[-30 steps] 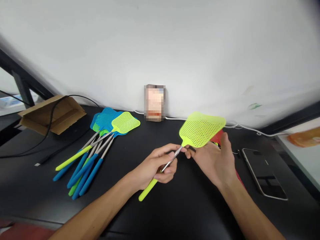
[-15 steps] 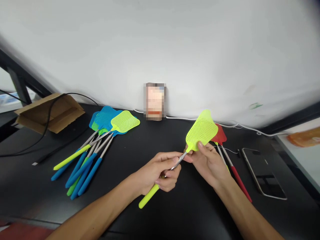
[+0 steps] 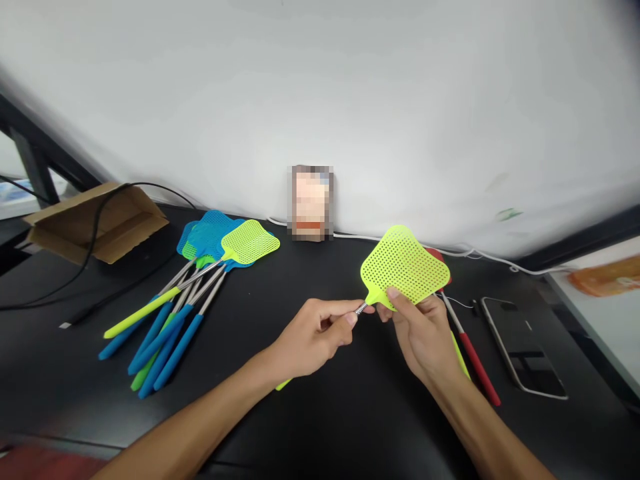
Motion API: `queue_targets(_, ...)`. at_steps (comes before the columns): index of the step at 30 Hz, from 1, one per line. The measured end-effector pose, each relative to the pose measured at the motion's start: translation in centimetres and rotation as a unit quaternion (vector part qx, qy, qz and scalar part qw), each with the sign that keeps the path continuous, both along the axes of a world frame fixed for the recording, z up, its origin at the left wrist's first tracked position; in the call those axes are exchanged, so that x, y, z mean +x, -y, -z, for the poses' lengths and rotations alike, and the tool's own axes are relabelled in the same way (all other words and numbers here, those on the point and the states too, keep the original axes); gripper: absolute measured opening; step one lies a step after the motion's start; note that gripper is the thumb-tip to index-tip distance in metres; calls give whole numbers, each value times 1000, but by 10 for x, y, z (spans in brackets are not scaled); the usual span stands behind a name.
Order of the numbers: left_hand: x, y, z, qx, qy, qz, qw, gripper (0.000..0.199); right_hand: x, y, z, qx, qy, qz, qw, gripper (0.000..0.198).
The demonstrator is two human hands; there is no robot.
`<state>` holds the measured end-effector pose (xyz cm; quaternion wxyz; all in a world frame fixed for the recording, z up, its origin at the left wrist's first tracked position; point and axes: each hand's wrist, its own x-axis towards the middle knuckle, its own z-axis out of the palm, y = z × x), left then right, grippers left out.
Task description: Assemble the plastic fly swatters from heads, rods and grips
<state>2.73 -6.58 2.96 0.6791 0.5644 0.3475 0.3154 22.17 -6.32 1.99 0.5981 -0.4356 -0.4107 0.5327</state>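
Left hand [image 3: 313, 340] pinches swatter [image 3: 407, 270] by shaft [image 3: 361, 309]; right hand [image 3: 425, 333] clasps its head [image 3: 393, 257]. Loosened pinch could drop it toward tabletop [image 3: 325, 427] front edge.

One head-worn camera views the worktop [image 3: 280, 293] from above its near side, close in, facing forward-down toward the wall [image 3: 320, 87] behind it.

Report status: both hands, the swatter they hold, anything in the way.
Left hand pinching metal shaft of yellow-green swatter. Right hand holding its mesh head, thumb in front. Red swatter lying to the right; nothing visibly blocking either hand.
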Motion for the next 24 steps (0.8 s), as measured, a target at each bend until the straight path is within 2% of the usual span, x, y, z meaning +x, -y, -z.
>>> queue_targets(4,1,4,-4,133,-98,-38,986,41,-1,5,8,17,69,68,995,23)
queue_targets(8,3,8,-6,205,-163,-44,964,36,-4,11,14,24,121,117,985,26)
queue_targets(13,7,12,3,297,-227,-50,926,33,-12,17,16,3,131,135,982,34)
queue_targets(16,7,14,11,352,-289,-52,888,39,-17,19,16,-13,125,140,982,34)
queue_targets(22,6,17,25,444,-444,-47,777,51,-27,17,21,-45,90,151,983,36)
queue_targets(24,6,16,26,450,-458,-49,765,50,-28,14,21,-56,74,144,985,36)
